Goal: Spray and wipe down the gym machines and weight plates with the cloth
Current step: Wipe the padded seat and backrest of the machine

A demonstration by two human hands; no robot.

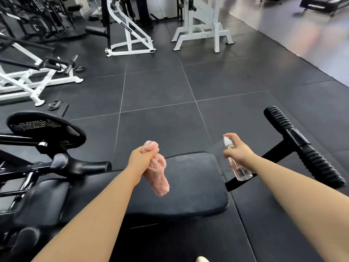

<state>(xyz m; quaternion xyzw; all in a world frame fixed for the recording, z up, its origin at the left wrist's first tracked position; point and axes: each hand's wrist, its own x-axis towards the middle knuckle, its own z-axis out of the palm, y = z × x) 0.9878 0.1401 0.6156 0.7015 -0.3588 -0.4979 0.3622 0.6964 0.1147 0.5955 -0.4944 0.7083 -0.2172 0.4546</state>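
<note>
Right hand [238, 151] squeezing the bottle [236, 163], left [140, 157] gripping the cloth [157, 173]; I'd mist the pad [194, 184] evenly, then wipe.

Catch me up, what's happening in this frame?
A person is cleaning gym equipment. The right hand holds a clear spray bottle with a finger on the pump, and a faint mist leaves the nozzle toward the black seat pad. The left hand grips a bunched pink cloth above the pad, not touching it, so wiping has not started here. A black weight plate sits on the machine to the left.
</note>
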